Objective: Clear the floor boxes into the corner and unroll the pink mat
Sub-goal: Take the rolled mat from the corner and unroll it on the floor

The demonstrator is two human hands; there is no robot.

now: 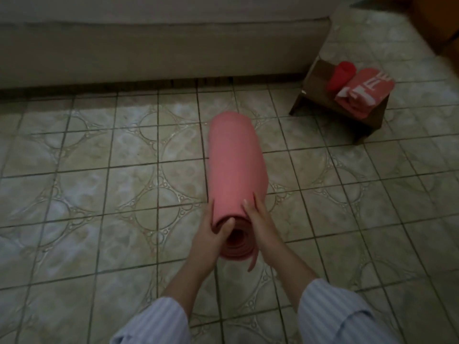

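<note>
Both hands (236,232) around the rolled pink mat (236,160)

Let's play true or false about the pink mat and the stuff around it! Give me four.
1. The pink mat is still rolled up. True.
2. Only one hand holds it. False: the left hand and the right hand both grip its near end.
3. A red towel lies on the small wooden stool. True.
4. The floor is carpet. False: it is patterned tile.
</note>
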